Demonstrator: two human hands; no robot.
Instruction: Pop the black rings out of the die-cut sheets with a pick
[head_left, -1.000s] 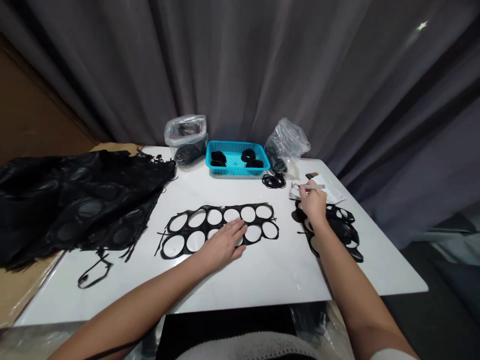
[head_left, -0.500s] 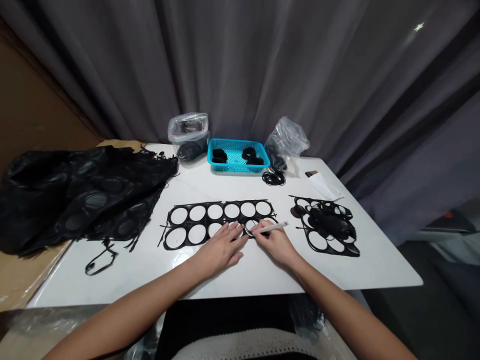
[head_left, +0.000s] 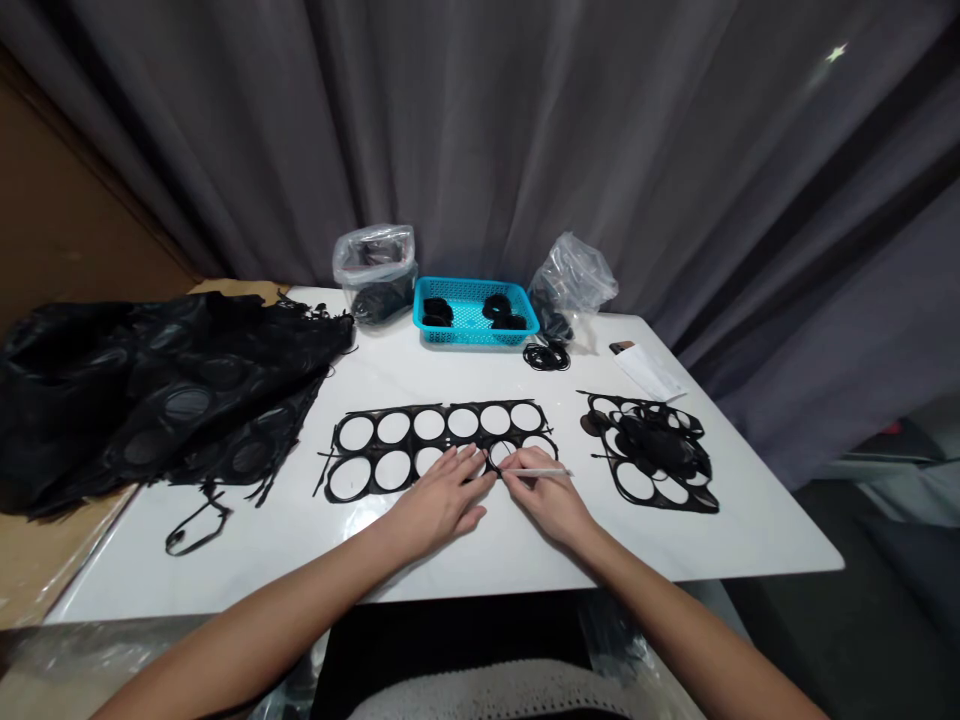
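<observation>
A black rubber sheet with round cut-out holes (head_left: 405, 440) lies flat in the middle of the white table (head_left: 480, 545). My left hand (head_left: 442, 497) rests flat on its near edge, fingers stretched out. My right hand (head_left: 546, 493) is closed in a pinch on a thin white stick-like tool (head_left: 541, 472), whose tip touches the sheet at a ring in the near row, just right of my left fingertips.
A stack of used black sheets (head_left: 651, 450) lies to the right. A big heap of black sheets (head_left: 157, 385) covers the left. At the back stand a teal basket (head_left: 475, 314), two plastic bags (head_left: 375, 270) (head_left: 571, 280), loose black rings (head_left: 547, 356) and white paper (head_left: 649, 372).
My right hand came from the paper at the back right, carrying the white tool, to the sheet beside my left hand. The tool now lies lower, tip on the sheet.
</observation>
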